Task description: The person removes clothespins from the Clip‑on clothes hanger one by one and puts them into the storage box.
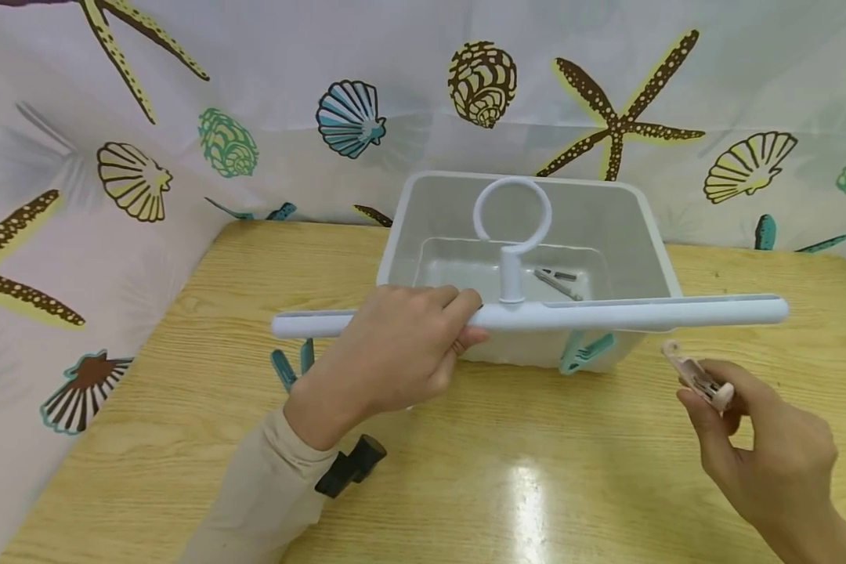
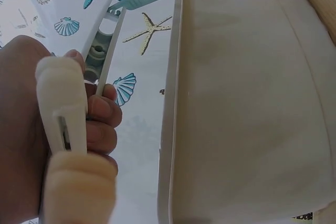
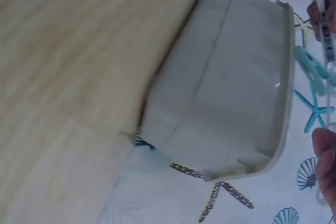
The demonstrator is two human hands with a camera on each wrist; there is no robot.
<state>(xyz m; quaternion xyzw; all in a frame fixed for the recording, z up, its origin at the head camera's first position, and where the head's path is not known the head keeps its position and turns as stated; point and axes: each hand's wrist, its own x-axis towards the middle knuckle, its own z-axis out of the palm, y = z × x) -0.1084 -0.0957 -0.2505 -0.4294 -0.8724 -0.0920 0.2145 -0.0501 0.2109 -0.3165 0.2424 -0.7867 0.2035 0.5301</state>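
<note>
Starting at the left edge of the table [image 1: 183, 439], we see teal pegs [image 1: 291, 366] hanging under the left end of a white hanger bar [image 1: 606, 315], and a black clamp-like object [image 1: 352, 464] just beside the sleeve [image 1: 268, 493] of our left arm. Our left hand [image 1: 395, 356] is wrapped round the bar left of its middle, fingers curled over the top and thumb beneath, so this grip is clamped on the bar. The left wrist view shows those fingers [image 2: 102, 116] closed on the ribbed underside of the bar, with a cream peg [image 2: 63, 114] close to the lens.

The bar lies level across the near rim of a pale grey bin [image 1: 648, 235], which stands toward the far edge of the table against the seashell curtain [image 1: 183, 141]. A round hook [image 1: 512, 215] rises upright from the middle of the bar. Inside the bin, on its floor, lies a grey peg [image 1: 558, 282]. Another teal peg [image 1: 587, 351] hangs from the bar in front of the bin's near wall.

Toward the right edge of the table, our right hand [image 1: 761, 446] is raised below the bar's right end and apart from it. Its thumb and fingers pinch a pink peg [image 1: 698, 377], so that grip is clamped on the peg, whose free end points up and left toward the bar.
</note>
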